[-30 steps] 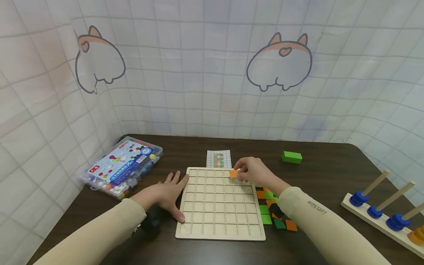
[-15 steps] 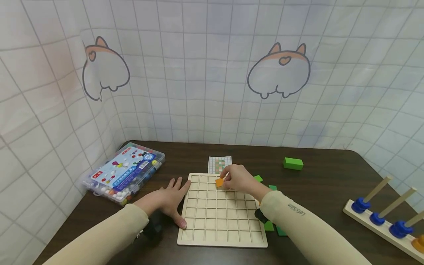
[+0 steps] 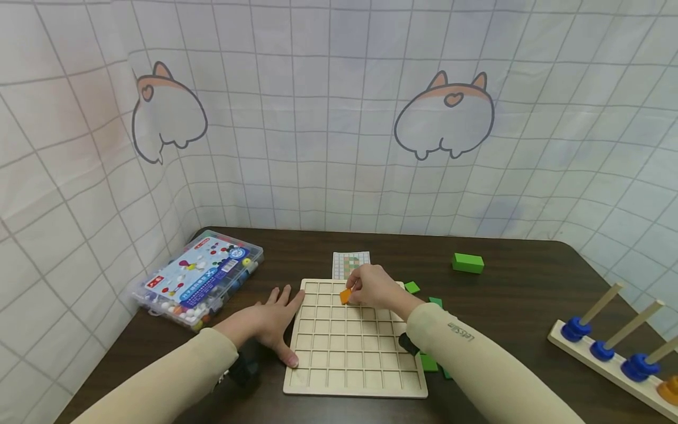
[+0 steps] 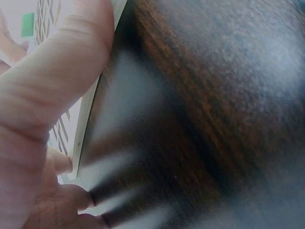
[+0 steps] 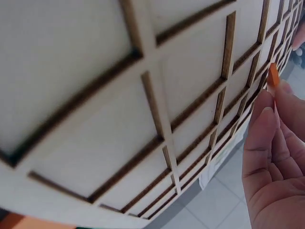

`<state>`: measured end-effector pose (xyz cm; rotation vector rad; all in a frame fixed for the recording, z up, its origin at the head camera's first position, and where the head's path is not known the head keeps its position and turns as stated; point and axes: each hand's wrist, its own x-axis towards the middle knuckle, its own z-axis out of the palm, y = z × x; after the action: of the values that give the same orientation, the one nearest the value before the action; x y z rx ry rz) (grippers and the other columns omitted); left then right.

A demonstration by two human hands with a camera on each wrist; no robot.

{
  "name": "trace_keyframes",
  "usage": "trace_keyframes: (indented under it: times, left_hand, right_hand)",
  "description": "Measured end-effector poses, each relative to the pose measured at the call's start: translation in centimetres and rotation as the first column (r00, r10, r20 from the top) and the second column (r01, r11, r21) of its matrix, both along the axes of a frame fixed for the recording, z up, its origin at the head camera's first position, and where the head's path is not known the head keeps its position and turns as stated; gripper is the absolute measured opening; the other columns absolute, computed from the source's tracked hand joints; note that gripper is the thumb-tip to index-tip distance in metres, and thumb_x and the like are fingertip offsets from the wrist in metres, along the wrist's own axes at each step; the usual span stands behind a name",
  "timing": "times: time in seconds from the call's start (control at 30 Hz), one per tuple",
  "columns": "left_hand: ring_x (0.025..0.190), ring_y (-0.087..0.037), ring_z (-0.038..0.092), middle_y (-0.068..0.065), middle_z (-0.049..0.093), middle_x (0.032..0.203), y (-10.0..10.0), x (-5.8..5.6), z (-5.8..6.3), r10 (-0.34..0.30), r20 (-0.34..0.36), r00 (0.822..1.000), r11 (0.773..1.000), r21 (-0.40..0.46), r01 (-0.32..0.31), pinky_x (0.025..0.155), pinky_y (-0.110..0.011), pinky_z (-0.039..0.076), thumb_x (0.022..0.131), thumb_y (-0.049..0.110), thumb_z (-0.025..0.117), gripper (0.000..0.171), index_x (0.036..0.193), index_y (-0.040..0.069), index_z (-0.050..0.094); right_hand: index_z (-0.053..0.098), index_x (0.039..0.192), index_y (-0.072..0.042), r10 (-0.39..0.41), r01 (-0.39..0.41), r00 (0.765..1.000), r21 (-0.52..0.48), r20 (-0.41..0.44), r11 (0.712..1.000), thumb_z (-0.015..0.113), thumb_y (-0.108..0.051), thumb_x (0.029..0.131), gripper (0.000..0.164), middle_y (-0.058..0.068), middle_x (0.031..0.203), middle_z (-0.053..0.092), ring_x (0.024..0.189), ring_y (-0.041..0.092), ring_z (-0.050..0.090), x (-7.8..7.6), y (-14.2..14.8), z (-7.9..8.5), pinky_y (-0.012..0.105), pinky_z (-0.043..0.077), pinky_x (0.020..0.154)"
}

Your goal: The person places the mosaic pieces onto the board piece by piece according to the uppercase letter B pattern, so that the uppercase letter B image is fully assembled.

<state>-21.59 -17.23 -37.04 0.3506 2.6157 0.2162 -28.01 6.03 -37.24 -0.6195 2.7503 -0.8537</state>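
A pale wooden grid board point(image 3: 355, 353) lies flat on the dark table. My right hand point(image 3: 375, 288) pinches an orange square tile point(image 3: 345, 295) between thumb and fingers, close over the board's far rows. In the right wrist view the same orange tile point(image 5: 273, 75) sticks out edge-on from the fingertips. My left hand point(image 3: 272, 324) lies along the board's left edge with fingers spread, the thumb at the lower side and the fingers near the upper corner. Behind the board is a small printed card point(image 3: 349, 263) with a coloured grid pattern, partly covered by the right hand.
Green tiles point(image 3: 429, 362) lie right of the board, partly hidden under the right sleeve. A green block point(image 3: 468, 263) stands at the back right. A clear case with a printed label point(image 3: 198, 277) sits at the left. A peg rack with blue rings point(image 3: 601, 350) is at the right.
My right hand has carried the orange tile leftward along the board's far rows and tilted it. The left hand stays at the left edge. The head view has shifted slightly.
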Motion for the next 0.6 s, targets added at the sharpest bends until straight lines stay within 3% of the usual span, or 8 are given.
trace_keyframes:
  times: [0.23,0.5,0.6]
  left_hand:
    - [0.155,-0.054,0.008,-0.030,0.007,0.169,-0.1,-0.4,-0.5,-0.001,-0.003,1.000,1.000,-0.005,0.001,0.115,-0.075,0.021,0.066,0.057,0.091,0.137,0.163,0.005,0.011]
    - [0.156,-0.051,0.001,-0.025,-0.002,0.171,-1.3,-2.6,-3.9,-0.003,0.016,1.000,1.000,-0.009,0.003,0.115,-0.077,0.018,0.053,0.077,0.085,0.152,0.166,0.016,0.004]
    - [0.156,-0.052,0.002,-0.026,0.000,0.171,-1.2,-2.6,-3.8,-0.004,0.009,1.000,1.000,0.003,0.004,0.115,-0.077,0.018,0.053,0.076,0.085,0.151,0.166,0.014,0.006]
  right_hand:
    - [0.075,0.098,-0.002,0.021,-0.021,1.000,-0.018,0.003,1.000,0.080,-0.001,0.087,0.012,0.007,0.095,0.074,0.085,0.016,0.068,0.0,-0.6,-0.2,0.032,0.058,0.081]
    - [0.075,0.093,-0.003,0.040,-0.039,0.999,0.016,-0.028,0.999,0.082,-0.003,0.085,0.011,0.005,0.091,0.074,0.081,0.013,0.066,0.0,-1.3,-0.4,0.032,0.057,0.079]
    - [0.075,0.092,-0.003,0.037,-0.036,0.999,0.038,-0.028,0.999,0.083,-0.005,0.085,0.011,0.005,0.090,0.073,0.080,0.013,0.065,0.1,-1.4,-0.5,0.032,0.057,0.078]
